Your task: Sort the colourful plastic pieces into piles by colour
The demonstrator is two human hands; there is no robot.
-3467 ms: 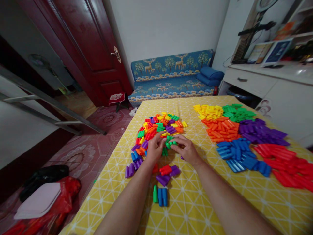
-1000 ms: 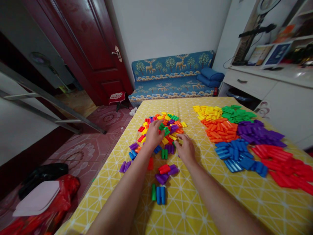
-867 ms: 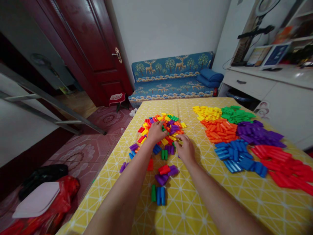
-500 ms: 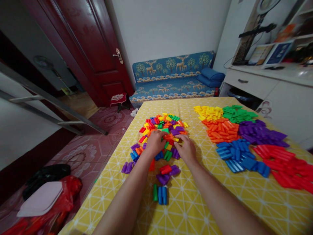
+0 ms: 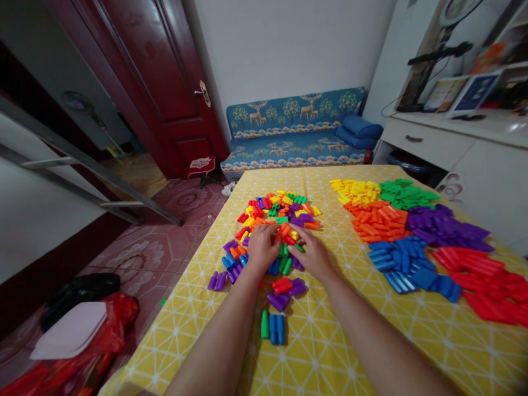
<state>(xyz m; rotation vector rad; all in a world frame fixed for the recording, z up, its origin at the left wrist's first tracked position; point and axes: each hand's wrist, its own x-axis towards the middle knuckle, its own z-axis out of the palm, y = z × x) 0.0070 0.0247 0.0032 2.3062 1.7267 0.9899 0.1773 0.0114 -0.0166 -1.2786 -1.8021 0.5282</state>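
A mixed heap of small coloured plastic pieces (image 5: 278, 212) lies on the yellow patterned tablecloth (image 5: 322, 352). My left hand (image 5: 261, 248) rests on the heap's near edge, fingers curled down over orange and red pieces. My right hand (image 5: 314, 254) sits beside it, fingers bent onto green and orange pieces. Whether either hand grips a piece is hidden under the fingers. Just below the hands lie a red and purple cluster (image 5: 284, 290) and a green and blue trio (image 5: 273, 327).
Sorted piles fill the table's right side: yellow (image 5: 355, 190), green (image 5: 406, 192), orange (image 5: 377, 217), purple (image 5: 443, 226), blue (image 5: 408, 264), red (image 5: 482, 275). A blue sofa (image 5: 295, 135), a dark red door (image 5: 165, 82) and white cabinets (image 5: 466, 159) stand beyond. Bags lie on the floor at left (image 5: 78, 330).
Both hands drew back toward me from the middle of the heap to its near edge, dragging some pieces along. The view shifted slightly.
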